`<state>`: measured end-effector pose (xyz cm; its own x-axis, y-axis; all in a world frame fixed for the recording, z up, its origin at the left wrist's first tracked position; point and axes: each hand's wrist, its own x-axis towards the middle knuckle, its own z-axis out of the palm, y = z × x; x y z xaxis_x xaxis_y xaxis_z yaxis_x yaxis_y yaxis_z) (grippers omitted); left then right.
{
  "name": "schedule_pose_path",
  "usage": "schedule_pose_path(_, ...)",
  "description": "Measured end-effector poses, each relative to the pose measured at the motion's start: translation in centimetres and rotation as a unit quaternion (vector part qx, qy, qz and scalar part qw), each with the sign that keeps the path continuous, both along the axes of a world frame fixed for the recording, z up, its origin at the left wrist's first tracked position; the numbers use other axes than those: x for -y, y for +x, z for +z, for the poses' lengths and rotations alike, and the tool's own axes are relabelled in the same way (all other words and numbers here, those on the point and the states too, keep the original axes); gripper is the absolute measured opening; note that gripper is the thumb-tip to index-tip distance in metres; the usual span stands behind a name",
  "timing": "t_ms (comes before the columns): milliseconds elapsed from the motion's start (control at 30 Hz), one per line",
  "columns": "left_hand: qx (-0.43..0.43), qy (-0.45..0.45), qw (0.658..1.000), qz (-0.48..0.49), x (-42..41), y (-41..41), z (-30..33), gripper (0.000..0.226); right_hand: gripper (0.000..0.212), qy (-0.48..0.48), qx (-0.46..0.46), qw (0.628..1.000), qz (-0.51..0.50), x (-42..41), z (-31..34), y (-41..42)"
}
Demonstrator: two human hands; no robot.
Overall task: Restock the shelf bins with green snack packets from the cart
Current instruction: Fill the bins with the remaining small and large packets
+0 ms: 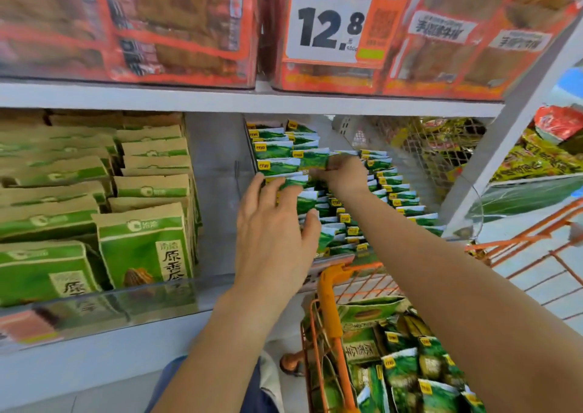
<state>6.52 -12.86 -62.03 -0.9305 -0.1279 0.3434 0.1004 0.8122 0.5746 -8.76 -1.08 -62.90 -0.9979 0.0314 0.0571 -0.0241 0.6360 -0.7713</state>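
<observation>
Two hands work inside the shelf bin. My right hand has its fingers pinched on a glossy green packet, slotting it into the middle row. My left hand, fingers spread flat, steadies the front packets. Next, I judge, comes seating it upright, then reaching for more crinkly pouches in the orange wire cart below.

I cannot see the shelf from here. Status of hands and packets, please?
Left hand open, flat on green packets in bin. Right hand gripping one packet there. More in cart. Nothing blocking.
</observation>
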Motion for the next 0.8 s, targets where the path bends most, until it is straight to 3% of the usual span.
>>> schedule_pose_path(100, -0.007, -0.001, 1.000, -0.006, 0.0, -0.1, 0.0, 0.044, 0.053, 0.083, 0.025, 0.996, 0.015, 0.4, -0.6, -0.2)
schedule_pose_path(200, -0.026, 0.004, 1.000, -0.004, -0.1, 0.0, -0.3, 0.042, 0.031, 0.075, 0.027, 0.997, 0.021, 0.0, 0.5, 0.8)
schedule_pose_path(300, -0.097, -0.003, 0.995, -0.012, -0.7, 0.3, 0.0, 0.041, 0.038, -0.048, -0.016, 0.999, -0.004, -2.2, 2.0, 2.5)
schedule_pose_path(400, -0.172, 0.013, 0.980, -0.103, -2.8, 1.6, 0.8, 0.032, 0.013, -0.041, -0.134, 0.990, 0.025, -6.6, 3.8, 7.6)
schedule_pose_path(433, -0.174, 0.017, 0.974, -0.145, -3.7, 2.3, 0.9, 0.028, 0.014, -0.028, -0.155, 0.987, 0.030, -8.4, 4.0, 9.8)
schedule_pose_path(500, -0.119, 0.003, 0.965, -0.235, -5.4, 3.8, 0.4, 0.025, 0.025, 0.015, -0.163, 0.985, 0.045, -11.8, 3.9, 14.2)
schedule_pose_path(567, -0.036, -0.054, 0.948, -0.310, -6.7, 4.7, -0.9, 0.032, 0.032, 0.133, -0.120, 0.982, 0.061, -15.0, 2.6, 16.6)
schedule_pose_path(633, 0.025, -0.131, 0.928, -0.348, -7.4, 4.8, -2.4, 0.043, 0.029, 0.338, 0.005, 0.939, 0.072, -17.9, 0.4, 16.9)
schedule_pose_path(700, 0.063, -0.163, 0.919, -0.354, -7.6, 4.7, -3.3, 0.044, 0.028, 0.491, 0.155, 0.852, 0.092, -20.0, -2.1, 16.4)
schedule_pose_path(800, 0.089, -0.156, 0.920, -0.349, -7.5, 4.5, -4.0, 0.034, 0.043, 0.568, 0.287, 0.758, 0.141, -21.3, -5.8, 15.9)
